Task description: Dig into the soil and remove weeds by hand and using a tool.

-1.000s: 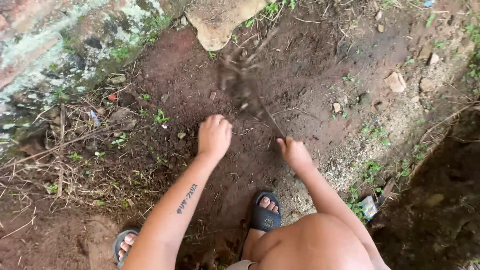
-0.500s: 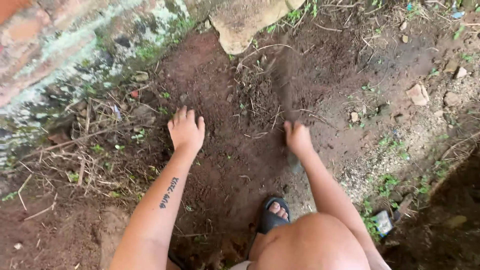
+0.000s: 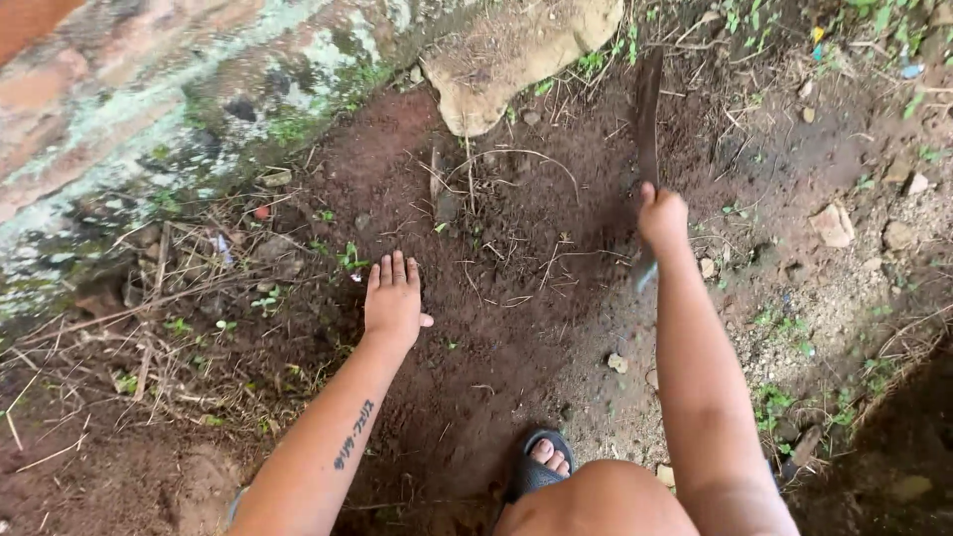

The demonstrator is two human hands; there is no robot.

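Note:
My right hand [image 3: 662, 217] grips the handle of a long dark blade [image 3: 648, 109], a machete-like tool, whose blade points away from me over the reddish-brown soil [image 3: 516, 328]. My left hand [image 3: 393, 301] is flat and open, fingers stretched forward, just above or on the soil left of the dug patch. A clump of dry roots and twigs [image 3: 496, 189] lies on the soil between the two hands, ahead of them.
A mossy brick wall [image 3: 149, 109] runs along the upper left. A pale stone [image 3: 506, 60] sits at the top centre. Dry sticks and small green weeds [image 3: 179, 328] litter the left. Pebbles lie to the right [image 3: 832, 224]. My sandalled foot [image 3: 541, 467] stands at the bottom.
My right hand has swung the blade to the right and further forward. My left hand opened flat from a loose fist and stays low by the soil. The view shifted slightly.

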